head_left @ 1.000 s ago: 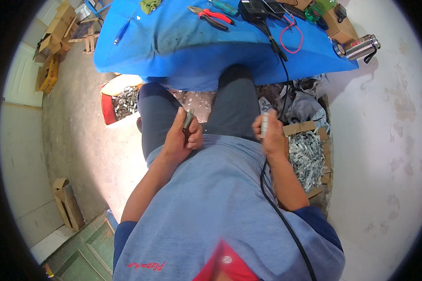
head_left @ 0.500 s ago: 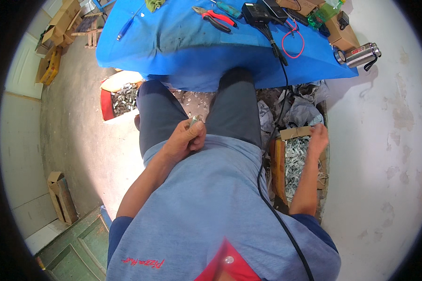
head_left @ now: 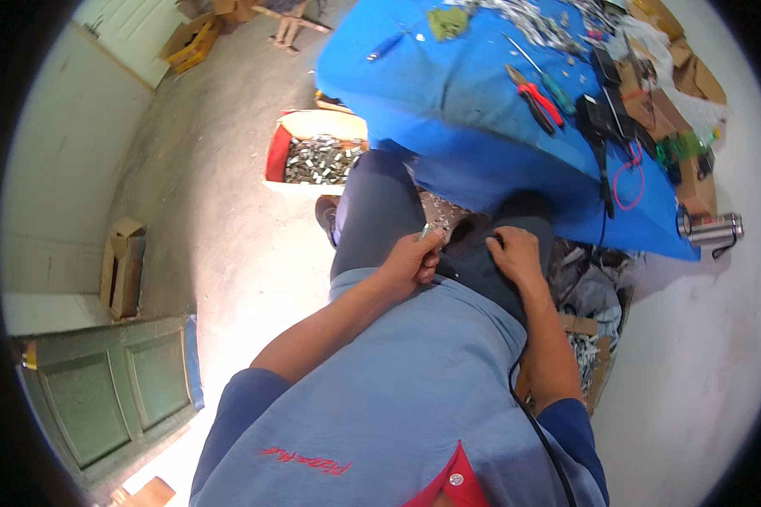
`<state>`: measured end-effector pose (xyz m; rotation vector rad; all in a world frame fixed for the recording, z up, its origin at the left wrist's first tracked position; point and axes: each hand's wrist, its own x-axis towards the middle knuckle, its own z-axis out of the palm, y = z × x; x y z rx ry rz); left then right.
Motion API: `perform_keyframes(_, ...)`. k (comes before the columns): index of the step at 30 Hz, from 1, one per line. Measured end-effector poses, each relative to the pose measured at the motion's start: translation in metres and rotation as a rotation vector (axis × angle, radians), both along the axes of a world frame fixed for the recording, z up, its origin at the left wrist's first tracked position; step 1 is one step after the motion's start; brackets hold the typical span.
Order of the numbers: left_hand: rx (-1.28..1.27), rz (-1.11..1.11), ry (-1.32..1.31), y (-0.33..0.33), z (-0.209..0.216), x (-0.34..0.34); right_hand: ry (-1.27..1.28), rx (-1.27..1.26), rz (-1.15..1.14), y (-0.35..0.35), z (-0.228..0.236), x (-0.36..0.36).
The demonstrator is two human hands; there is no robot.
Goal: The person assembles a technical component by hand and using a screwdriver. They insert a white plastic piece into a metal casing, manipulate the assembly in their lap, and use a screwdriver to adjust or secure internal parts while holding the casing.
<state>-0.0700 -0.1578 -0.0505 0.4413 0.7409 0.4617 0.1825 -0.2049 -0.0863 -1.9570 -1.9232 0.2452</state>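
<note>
My left hand (head_left: pixel 412 260) is closed in front of my lap. Its thumb and fingers pinch a small silvery metal piece (head_left: pixel 432 229), whose end sticks up past the fingertips; the rest is hidden. Over my right thigh hovers my right hand (head_left: pixel 517 255), its fingers loosely bent and the thumb apart, with nothing visible in it. Beyond my left knee, a red-sided box (head_left: pixel 276 157) is filled with many small metal pieces (head_left: pixel 322 160) of similar look. Low at my right, partly behind my forearm, stands a carton (head_left: pixel 580 324) of shredded silvery strips (head_left: pixel 585 353).
A blue-covered table (head_left: pixel 473 106) stands ahead, bearing red-handled pliers (head_left: pixel 535 100), a green-handled screwdriver (head_left: pixel 558 91), a blue-handled tool (head_left: pixel 385 46) and black adapters (head_left: pixel 599 118). A steel flask (head_left: pixel 712 228) lies at its right edge. A black cable (head_left: pixel 533 414) runs along my right side.
My right hand has come away from the carton of strips, leftward over my thigh. My left hand still grips the small metal piece. The view has turned left, bringing the red-sided box more into sight.
</note>
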Motion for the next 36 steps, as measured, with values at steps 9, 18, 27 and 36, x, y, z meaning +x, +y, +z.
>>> perform_keyframes(9, -0.193, 0.254, -0.124, 0.030, -0.013, -0.061, -0.646, -0.591, 0.015, 0.080, -0.053, 0.074)
perform_keyframes(18, -0.305, 0.530, 0.106, 0.118, -0.066, -0.112, -0.553, -0.479, 0.106, 0.079, -0.080, 0.082)
perform_keyframes(27, -0.144, 0.757, 0.402, 0.263, -0.136, -0.181, 0.170, -0.119, -0.767, 0.017, -0.053, 0.097)
perform_keyframes(36, 0.153, 0.565, 0.588, 0.261, -0.191, -0.161, 1.812, -0.265, -0.815, -0.011, -0.115, 0.115)
